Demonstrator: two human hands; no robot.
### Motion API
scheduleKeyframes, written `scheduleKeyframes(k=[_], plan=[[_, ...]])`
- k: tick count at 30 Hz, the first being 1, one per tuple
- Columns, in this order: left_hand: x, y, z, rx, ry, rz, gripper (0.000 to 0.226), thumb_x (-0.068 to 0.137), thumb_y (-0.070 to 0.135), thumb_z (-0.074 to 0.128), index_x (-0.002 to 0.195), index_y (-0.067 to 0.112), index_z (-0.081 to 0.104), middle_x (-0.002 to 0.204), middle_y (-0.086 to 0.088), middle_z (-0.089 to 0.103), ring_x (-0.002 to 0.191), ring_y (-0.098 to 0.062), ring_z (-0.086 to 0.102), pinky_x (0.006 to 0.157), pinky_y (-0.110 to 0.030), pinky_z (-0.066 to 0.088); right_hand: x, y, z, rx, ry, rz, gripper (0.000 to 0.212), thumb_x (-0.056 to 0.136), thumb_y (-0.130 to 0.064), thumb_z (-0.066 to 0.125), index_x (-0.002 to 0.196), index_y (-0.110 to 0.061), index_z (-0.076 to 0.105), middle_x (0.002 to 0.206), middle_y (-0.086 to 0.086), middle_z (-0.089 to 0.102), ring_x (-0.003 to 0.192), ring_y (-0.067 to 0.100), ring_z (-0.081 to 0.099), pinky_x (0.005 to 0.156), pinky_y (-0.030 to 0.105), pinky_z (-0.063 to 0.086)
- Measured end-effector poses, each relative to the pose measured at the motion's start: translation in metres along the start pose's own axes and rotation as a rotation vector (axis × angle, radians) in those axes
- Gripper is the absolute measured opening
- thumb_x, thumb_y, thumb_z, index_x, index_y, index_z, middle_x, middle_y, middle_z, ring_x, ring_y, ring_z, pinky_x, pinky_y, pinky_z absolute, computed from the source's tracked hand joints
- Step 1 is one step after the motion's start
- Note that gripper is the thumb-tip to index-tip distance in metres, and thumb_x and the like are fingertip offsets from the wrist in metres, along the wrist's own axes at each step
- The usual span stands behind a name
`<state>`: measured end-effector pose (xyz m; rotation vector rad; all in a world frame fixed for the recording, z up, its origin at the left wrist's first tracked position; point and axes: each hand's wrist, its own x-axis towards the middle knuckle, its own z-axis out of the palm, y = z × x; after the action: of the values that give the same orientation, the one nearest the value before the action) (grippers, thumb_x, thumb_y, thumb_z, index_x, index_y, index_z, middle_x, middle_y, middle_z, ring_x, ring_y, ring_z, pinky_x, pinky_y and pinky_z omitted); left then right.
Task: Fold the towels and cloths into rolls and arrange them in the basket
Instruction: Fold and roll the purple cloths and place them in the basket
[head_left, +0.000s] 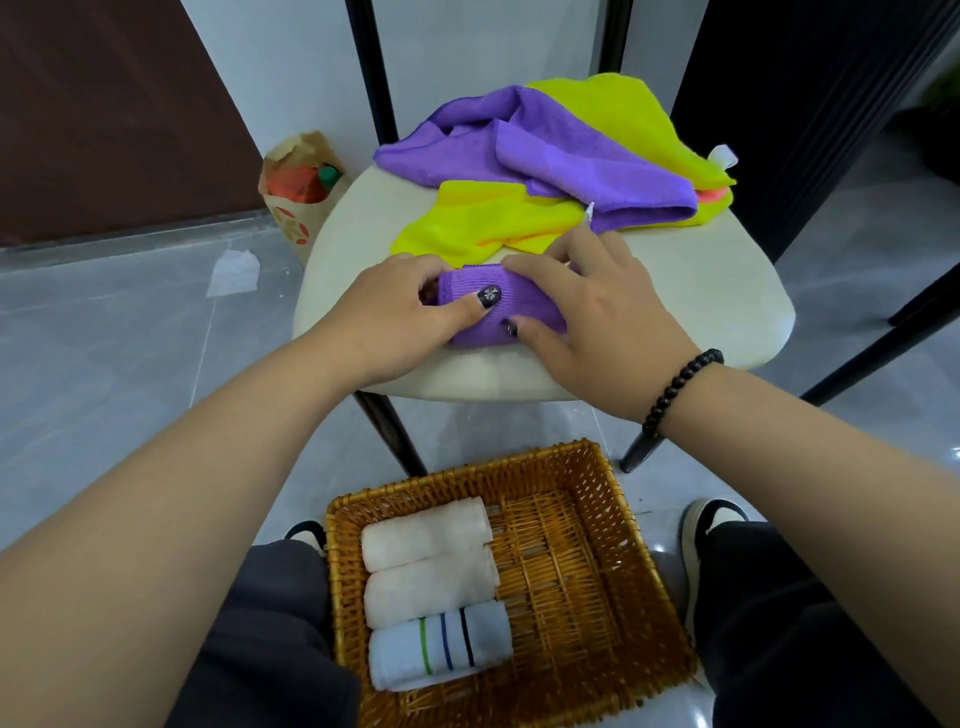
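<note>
Writing: none legible anywhere. Paper bag (298, 208) on the floor far left carried red-orange printed shapes, no readable words. White tags on the cloths too small to read.

Left of the fingers: crumpled white tissue (234, 271) on the grey floor, well apart from the chair.

Left hand (384, 312) lay on the left end of the purple roll (480, 312), fingers curled round that end, thumb laid across the top of the roll; dark painted thumbnail showed. Clamped on the roll.

Purple roll sat between both hands on the near part of the cream chair seat (727, 291), lying crosswise, tightly wound.

Right hand (587, 322) covered the right end of the roll, fingers bent over its far side, thumb tucked against its near face. Also holding it. Black bead bracelet (680, 387) on that wrist.

Beyond the fingers: loose yellow cloth (488, 218) just behind the roll, touching the right fingertips' area; loose purple towel (545, 145) heaped over it farther back; another yellow towel (623, 109) under that, at the seat's far right.

Nearer than the fingers, on the floor between the person's legs: wicker basket (597, 571). Along its left side three rolls lay side by side, touching: two white rolls (426, 535), then a pale blue roll (441, 644) with green, blue and black stripes. Basket's right half showed bare weave.
</note>
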<state>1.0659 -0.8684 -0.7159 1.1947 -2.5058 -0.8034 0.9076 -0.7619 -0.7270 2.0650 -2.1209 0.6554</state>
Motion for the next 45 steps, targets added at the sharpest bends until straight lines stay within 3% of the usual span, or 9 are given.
scheduleKeyframes(k=[6,9,12,17,23,32,37,40,45], plan=[[-0.002,0.008,0.001,-0.097,0.234,-0.203,0.042,0.08,0.059,0.065,0.077,0.019,0.055,0.071,0.009,0.06,0.069,-0.01,0.056,0.06,-0.026,0.04,0.005,0.003,-0.005,0.068,-0.051,0.114,0.046,0.089,-0.046,0.055,0.121,-0.013,0.062,0.1,0.011,0.055,0.097,0.033,0.052,0.082,0.046,0.046],[-0.007,0.016,-0.001,-0.432,0.097,-0.318,0.033,0.089,0.04,0.065,0.071,0.012,0.063,0.077,-0.009,0.073,0.059,-0.013,0.067,0.057,-0.025,0.054,0.007,0.001,-0.001,0.148,0.005,0.215,0.039,0.089,-0.043,0.059,0.115,-0.015,0.065,0.096,0.007,0.053,0.096,0.027,0.052,0.082,0.036,0.043],[-0.014,0.026,0.005,-0.81,-0.082,-0.428,0.025,0.095,0.024,0.059,0.096,0.0,0.066,0.089,-0.016,0.073,0.07,-0.015,0.073,0.062,-0.022,0.059,0.009,-0.007,0.005,0.229,0.091,0.318,0.03,0.086,-0.043,0.062,0.102,-0.019,0.071,0.087,0.006,0.054,0.085,0.02,0.05,0.069,0.024,0.029],[-0.015,0.032,0.004,-1.033,-0.082,-0.388,0.029,0.101,0.028,0.047,0.101,0.004,0.064,0.09,-0.012,0.072,0.079,-0.021,0.071,0.081,-0.035,0.059,0.011,-0.027,0.009,0.454,0.206,0.363,0.022,0.086,-0.035,0.065,0.099,-0.02,0.074,0.075,0.001,0.049,0.067,0.01,0.04,0.062,0.018,0.027],[-0.017,0.034,-0.008,-1.256,-0.042,-0.257,0.034,0.103,0.037,0.036,0.106,0.019,0.065,0.112,-0.007,0.072,0.107,-0.026,0.066,0.099,-0.049,0.048,0.016,-0.038,-0.001,0.706,0.244,0.248,0.03,0.083,-0.023,0.062,0.109,-0.011,0.072,0.083,0.004,0.061,0.081,0.012,0.055,0.071,0.008,0.036],[-0.014,0.024,-0.016,-1.049,0.036,-0.236,0.027,0.093,0.04,0.052,0.09,0.018,0.067,0.078,-0.001,0.068,0.061,-0.013,0.061,0.054,-0.024,0.048,0.016,-0.04,-0.007,0.743,0.409,0.314,0.027,0.075,-0.015,0.058,0.098,-0.015,0.072,0.084,-0.003,0.055,0.076,0.009,0.054,0.071,0.006,0.036],[-0.025,0.025,-0.011,-0.969,-0.19,-0.137,0.016,0.075,0.034,0.076,0.069,0.019,0.075,0.068,-0.003,0.065,0.053,-0.014,0.056,0.046,-0.022,0.043,0.021,-0.027,-0.031,1.142,0.253,0.476,0.033,0.077,-0.034,0.063,0.107,-0.023,0.063,0.108,0.001,0.06,0.095,0.005,0.056,0.087,0.019,0.046],[-0.028,0.023,-0.005,-0.912,-0.26,-0.079,0.027,0.061,0.04,0.076,0.072,0.017,0.073,0.069,-0.007,0.062,0.056,-0.017,0.054,0.045,-0.022,0.04,0.013,-0.025,-0.036,1.276,0.093,0.475,0.032,0.081,-0.028,0.063,0.095,0.0,0.068,0.097,0.013,0.068,0.087,0.009,0.057,0.083,0.03,0.048],[-0.036,0.029,0.004,-0.859,-0.19,-0.085,0.03,0.062,0.032,0.082,0.082,0.011,0.071,0.07,-0.002,0.066,0.057,-0.011,0.056,0.051,-0.02,0.043,-0.011,-0.026,-0.028,1.198,0.082,0.529,0.025,0.073,-0.031,0.067,0.086,-0.009,0.071,0.084,0.006,0.066,0.081,0.016,0.058,0.086,0.047,0.05]])
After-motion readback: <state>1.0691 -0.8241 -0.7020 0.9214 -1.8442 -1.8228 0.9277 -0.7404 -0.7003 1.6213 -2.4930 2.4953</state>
